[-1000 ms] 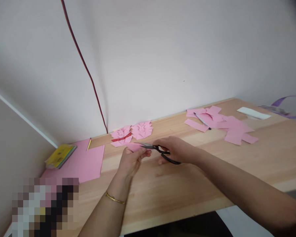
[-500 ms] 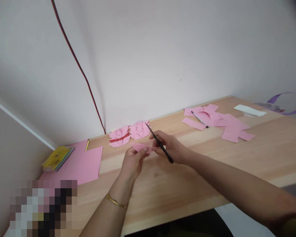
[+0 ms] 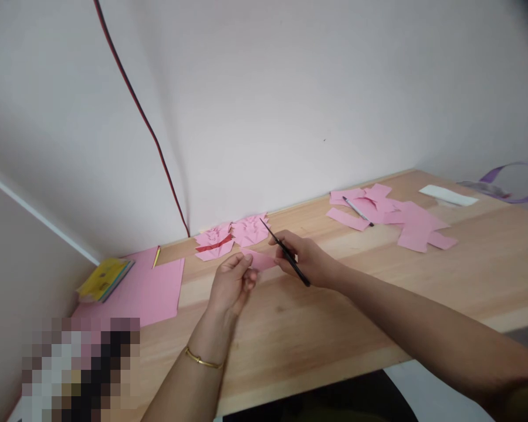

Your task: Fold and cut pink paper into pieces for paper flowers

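My left hand [image 3: 231,282] pinches a small pink paper piece [image 3: 260,260] above the wooden table [image 3: 334,316]. My right hand [image 3: 310,260] is closed round black scissors [image 3: 285,252], whose blades point up and away to the left, and its fingers also touch the paper's right end. Two folded pink paper shapes [image 3: 234,235] lie just behind the hands by the wall. A gold bangle sits on my left wrist.
Large pink sheets [image 3: 146,287] and a yellow paper pack [image 3: 104,278] lie at the left, with a pencil [image 3: 157,257]. Pink scraps [image 3: 393,218] and a pen [image 3: 357,211] lie at the back right, beside a white strip [image 3: 447,195] and purple ribbon [image 3: 513,181]. A red cable [image 3: 145,123] runs down the wall.
The scissors swung from lying level, pointing left, to tilted with blades up and away. Both hands rose slightly and the pink piece now sits between them.
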Demonstrator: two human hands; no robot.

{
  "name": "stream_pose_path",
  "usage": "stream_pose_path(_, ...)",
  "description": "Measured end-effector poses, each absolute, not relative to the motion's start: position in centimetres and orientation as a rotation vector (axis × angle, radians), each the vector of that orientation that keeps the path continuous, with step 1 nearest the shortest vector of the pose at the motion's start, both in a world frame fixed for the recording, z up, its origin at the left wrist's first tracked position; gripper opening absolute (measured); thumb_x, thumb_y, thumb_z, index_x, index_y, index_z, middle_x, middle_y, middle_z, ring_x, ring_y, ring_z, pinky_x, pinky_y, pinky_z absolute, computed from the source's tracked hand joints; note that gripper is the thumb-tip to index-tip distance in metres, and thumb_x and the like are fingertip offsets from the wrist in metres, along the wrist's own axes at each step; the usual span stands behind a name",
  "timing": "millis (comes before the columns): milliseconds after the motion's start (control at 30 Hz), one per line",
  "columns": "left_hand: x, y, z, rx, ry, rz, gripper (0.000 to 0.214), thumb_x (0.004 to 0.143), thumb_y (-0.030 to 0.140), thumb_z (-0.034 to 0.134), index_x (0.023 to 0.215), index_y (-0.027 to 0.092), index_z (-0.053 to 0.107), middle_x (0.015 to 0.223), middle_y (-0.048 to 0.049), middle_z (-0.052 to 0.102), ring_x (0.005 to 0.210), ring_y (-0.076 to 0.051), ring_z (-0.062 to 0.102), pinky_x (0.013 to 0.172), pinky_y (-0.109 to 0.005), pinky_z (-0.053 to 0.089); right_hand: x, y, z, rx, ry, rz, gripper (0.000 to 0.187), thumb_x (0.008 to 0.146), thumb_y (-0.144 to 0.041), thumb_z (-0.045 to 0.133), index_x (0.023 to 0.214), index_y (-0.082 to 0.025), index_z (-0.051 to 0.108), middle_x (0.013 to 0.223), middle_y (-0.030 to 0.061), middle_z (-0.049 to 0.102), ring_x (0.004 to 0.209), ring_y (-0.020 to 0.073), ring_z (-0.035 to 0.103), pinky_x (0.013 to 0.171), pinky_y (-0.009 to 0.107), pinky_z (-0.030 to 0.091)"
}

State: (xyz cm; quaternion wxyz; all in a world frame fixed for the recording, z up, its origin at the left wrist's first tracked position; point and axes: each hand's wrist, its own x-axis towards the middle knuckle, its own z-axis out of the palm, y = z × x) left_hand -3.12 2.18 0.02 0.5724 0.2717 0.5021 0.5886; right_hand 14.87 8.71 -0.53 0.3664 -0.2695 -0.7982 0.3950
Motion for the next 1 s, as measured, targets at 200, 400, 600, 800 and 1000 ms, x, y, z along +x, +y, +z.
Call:
stream_pose_path(200, -2.9, 2.3, -0.3, 0.646, 1.158, 1.425, 0.026, 0.062, 0.026, 0.078, 0.075, 0.011, 0.062, 0.068, -0.0051, 0.067, 0.055, -0.009, 0.062, 0.046, -0.015, 0.045, 14.8, 8.7, -0.5, -0.668, -2.058, 1.031, 0.033, 0.078, -0.017, 0.054, 0.110, -0.020, 0.047, 0.078, -0.0009, 0.060, 0.066, 0.0107, 0.056, 0.063, 0.022, 0.044)
stream_pose_path(400, -3.6, 2.7, -0.3, 0.568, 1.187, 1.532, 0.027, 0.061, 0.024, 0.079, 0.071, 0.012, 0.057, 0.061, -0.0004, 0.062, 0.055, -0.011, 0.064, 0.044, -0.016, 0.046, 15.3, 9.1, -0.5, -0.736, -2.106, 0.946, 0.026, 0.079, -0.022, 0.054, 0.104, -0.020, 0.049, 0.068, -0.0040, 0.053, 0.059, 0.0100, 0.048, 0.058, 0.022, 0.038)
stream_pose_path(600, -4.7, 2.9, -0.3, 0.508, 1.150, 1.586, 0.032, 0.060, 0.022, 0.081, 0.067, 0.014, 0.050, 0.056, 0.0060, 0.049, 0.047, -0.005, 0.053, 0.038, -0.012, 0.035, 16.9, 11.1, 0.0, -1.050, -2.156, 0.784, 0.035, 0.078, -0.033, 0.059, 0.110, -0.023, 0.050, 0.068, -0.0026, 0.056, 0.061, 0.0134, 0.052, 0.058, 0.022, 0.037)
stream_pose_path(800, -4.4, 2.9, -0.4, 0.504, 1.071, 1.602, 0.036, 0.061, 0.022, 0.081, 0.062, 0.014, 0.045, 0.055, 0.0085, 0.038, 0.044, -0.001, 0.038, 0.036, -0.013, 0.025, 19.8, 14.4, -0.2, -1.691, -2.368, 0.342, 0.034, 0.084, -0.032, 0.048, 0.114, -0.018, 0.053, 0.090, 0.0120, 0.068, 0.077, 0.0223, 0.062, 0.058, 0.026, 0.035)
stream_pose_path(1000, -4.4, 3.0, -0.4, 0.450, 1.021, 1.607, 0.038, 0.059, 0.019, 0.081, 0.061, 0.014, 0.044, 0.055, 0.0086, 0.037, 0.044, -0.001, 0.037, 0.038, -0.013, 0.028, 22.2, 15.9, 0.0, -2.019, -2.235, 0.181, 0.037, 0.086, -0.029, 0.041, 0.119, -0.017, 0.051, 0.106, 0.0157, 0.066, 0.091, 0.0275, 0.063, 0.063, 0.030, 0.039)
